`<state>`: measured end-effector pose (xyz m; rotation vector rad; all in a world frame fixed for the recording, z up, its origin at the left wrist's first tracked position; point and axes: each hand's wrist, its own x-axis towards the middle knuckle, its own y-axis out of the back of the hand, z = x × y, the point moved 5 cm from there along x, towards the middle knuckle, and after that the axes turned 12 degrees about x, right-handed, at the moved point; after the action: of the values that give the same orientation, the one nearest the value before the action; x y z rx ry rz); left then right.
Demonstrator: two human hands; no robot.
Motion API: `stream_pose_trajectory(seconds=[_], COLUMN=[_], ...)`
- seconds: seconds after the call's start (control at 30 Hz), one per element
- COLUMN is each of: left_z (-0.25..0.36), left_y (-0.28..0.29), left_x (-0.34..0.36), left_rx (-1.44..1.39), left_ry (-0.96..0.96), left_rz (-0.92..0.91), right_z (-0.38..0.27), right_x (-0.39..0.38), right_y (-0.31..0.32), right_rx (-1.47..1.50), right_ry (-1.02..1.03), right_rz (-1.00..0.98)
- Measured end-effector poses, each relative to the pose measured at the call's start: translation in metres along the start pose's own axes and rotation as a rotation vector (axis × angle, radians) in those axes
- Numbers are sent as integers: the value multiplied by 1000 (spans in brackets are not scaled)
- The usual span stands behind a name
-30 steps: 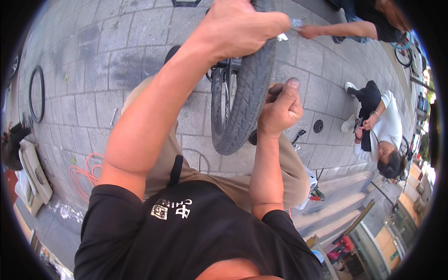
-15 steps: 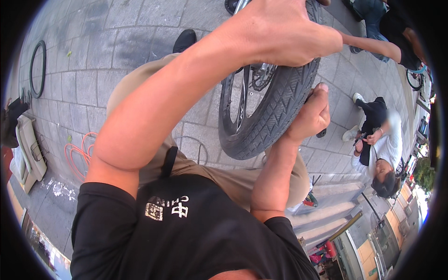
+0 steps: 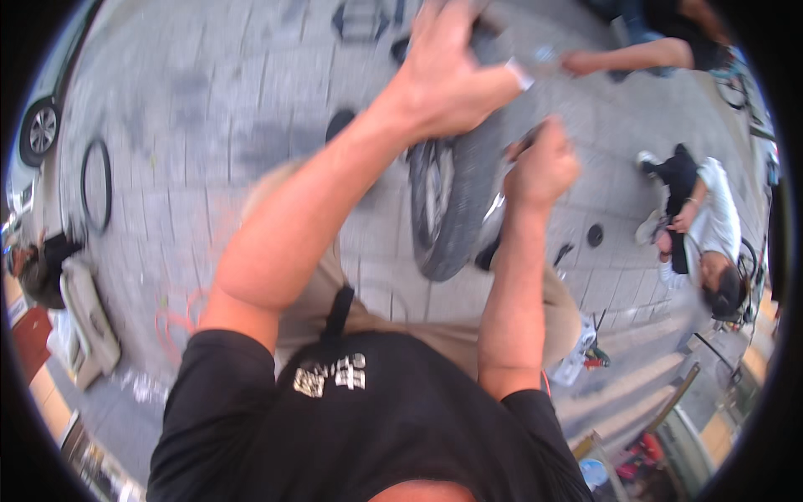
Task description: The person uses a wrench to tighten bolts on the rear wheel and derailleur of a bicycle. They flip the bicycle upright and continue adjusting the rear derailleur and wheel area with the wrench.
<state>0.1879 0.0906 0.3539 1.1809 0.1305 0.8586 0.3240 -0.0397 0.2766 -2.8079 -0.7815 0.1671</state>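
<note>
A bicycle wheel with a thick black tyre (image 3: pixel 452 230) stands between my legs, blurred by motion. My left hand (image 3: pixel 452 79) grips the upper part of the tyre, its fingers running out of clear sight at the top. Something small and white (image 3: pixel 522 77) shows by its thumb. Just right of the tyre, my right hand (image 3: pixel 539 167) is closed, thumb up, around something dark (image 3: pixel 525 140) that I cannot make out.
Another person's arm (image 3: pixel 636 58) reaches in at upper right. A person in white (image 3: pixel 711 217) holds something small farther right. A loose tyre (image 3: pixel 107 188), a car wheel (image 3: pixel 42 130) and a beige seat-like object (image 3: pixel 90 326) are at left. Tools (image 3: pixel 592 360) lie beside my right leg.
Compared with half a second ago, my left hand is higher and farther left, and my right hand is slightly higher. The wheel appears shifted and more upright; the whole view has moved and blurred.
</note>
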Motion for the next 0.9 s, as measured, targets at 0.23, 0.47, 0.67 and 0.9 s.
stream_pose_trajectory(seconds=[0.23,0.47,0.67,0.9], left_z=[-17,-106,-143,-137], left_y=[-1,24,29,29], left_x=[-19,-83,-88,-74], left_rx=[-348,-1140,-1216,-1344], left_ry=[167,438,524,461], left_rz=[265,591,581,606], right_z=[-18,-170,-127,-3], right_x=[-9,-53,-181,-168], right_y=[-7,32,-66,-100], right_rx=[-1322,-1069,-1194,-1406], right_ry=[74,333,274,73], right_rz=[-633,-388,-679,-587])
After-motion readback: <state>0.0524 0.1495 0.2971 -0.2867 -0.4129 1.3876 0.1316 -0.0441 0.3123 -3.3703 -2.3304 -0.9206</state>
